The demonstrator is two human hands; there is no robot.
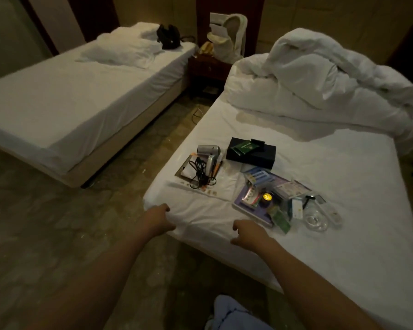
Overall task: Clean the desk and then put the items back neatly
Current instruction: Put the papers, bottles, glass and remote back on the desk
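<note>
black box (250,154) on near bed (320,177) carries a green packet (245,146), hair dryer (209,154) beside; left hand (159,219) and right hand (247,234) loosely curled, holding nothing.

A hair dryer (209,152), black box (250,152) and packets (260,186) lie on the bed (343,234).

Head camera looks forward and down, close over the bed (296,234) corner.

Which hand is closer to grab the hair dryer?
Probably the left hand. It rests at the bed corner, almost straight below the hair dryer. The right hand hovers nearer the purple booklet pile.
</note>
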